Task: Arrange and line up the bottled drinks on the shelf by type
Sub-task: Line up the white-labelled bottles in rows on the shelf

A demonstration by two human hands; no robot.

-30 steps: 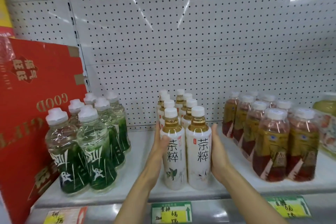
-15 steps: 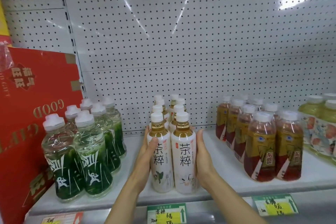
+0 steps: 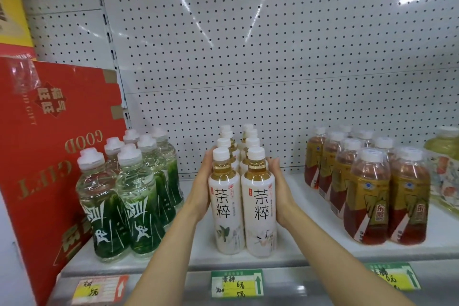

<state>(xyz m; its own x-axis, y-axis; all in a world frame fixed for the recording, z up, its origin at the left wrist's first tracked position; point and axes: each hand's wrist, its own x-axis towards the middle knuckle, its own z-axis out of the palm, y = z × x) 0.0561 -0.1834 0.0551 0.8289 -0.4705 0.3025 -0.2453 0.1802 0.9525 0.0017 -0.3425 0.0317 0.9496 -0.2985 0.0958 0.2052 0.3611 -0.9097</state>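
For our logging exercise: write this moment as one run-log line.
left hand: flat on white tea bottles, left side | right hand: flat on right side | rows: two, upright | shelf

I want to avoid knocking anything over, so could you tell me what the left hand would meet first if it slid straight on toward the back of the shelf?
Probably nothing before the pegboard back panel. The left hand lies flat along the white-labelled tea bottles, and the gap beside them looks free, though depth is unclear.

On the shelf (image 3: 323,253), tea bottles (image 3: 244,204) stand between water bottles (image 3: 124,196) left and drink bottles (image 3: 367,189) right.
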